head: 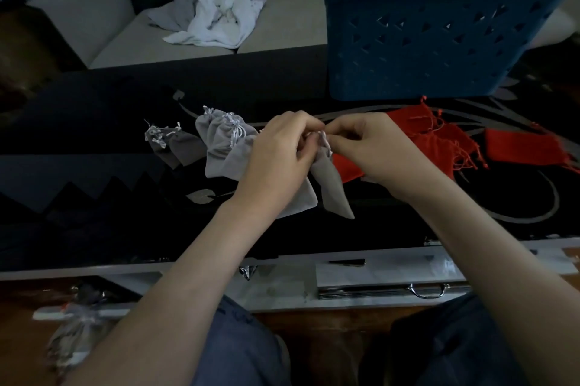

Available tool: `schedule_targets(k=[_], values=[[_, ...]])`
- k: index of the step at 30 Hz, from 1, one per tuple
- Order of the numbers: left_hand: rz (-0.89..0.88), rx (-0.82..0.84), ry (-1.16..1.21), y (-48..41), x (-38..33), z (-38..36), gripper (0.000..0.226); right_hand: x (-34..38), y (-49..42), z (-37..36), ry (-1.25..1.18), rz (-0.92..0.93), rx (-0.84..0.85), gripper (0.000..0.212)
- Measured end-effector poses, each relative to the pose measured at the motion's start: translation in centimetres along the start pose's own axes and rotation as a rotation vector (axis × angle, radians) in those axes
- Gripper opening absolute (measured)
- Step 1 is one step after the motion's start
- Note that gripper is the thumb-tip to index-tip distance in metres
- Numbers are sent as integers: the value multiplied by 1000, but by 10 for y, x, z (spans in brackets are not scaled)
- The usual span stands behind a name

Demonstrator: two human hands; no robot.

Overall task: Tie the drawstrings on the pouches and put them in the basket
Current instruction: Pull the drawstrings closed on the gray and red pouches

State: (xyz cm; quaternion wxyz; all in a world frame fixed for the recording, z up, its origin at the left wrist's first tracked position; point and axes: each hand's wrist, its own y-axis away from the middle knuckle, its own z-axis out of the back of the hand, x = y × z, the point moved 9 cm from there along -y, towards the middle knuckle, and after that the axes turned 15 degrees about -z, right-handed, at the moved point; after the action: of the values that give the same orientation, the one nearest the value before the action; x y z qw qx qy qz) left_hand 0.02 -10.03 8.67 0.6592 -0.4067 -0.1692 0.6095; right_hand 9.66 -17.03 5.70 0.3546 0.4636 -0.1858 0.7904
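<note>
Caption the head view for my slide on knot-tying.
Both hands tie the drawstring of a grey pouch above a dark table, red pouches and a blue basket beyond.

A crumpled white cloth (219, 15) lies on the seat of a pale sofa (282, 30) beyond the dark glossy table (94, 121), whose top bears a silvery leaf pattern. Near the table's front edge, a metal drawer handle (428, 290) shows below.
</note>
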Motion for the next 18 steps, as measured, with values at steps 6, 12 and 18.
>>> schedule_targets(k=[6, 12, 18], values=[[13, 24, 1, -2, 0, -5, 9, 1, 3, 9, 59, -9, -90, 11], [332, 68, 405, 8, 21, -19, 12, -4, 4, 8, 56, -36, -44, 7], [416, 41, 415, 12, 28, -17, 12, -2, 1, 5, 80, -18, -18, 10]])
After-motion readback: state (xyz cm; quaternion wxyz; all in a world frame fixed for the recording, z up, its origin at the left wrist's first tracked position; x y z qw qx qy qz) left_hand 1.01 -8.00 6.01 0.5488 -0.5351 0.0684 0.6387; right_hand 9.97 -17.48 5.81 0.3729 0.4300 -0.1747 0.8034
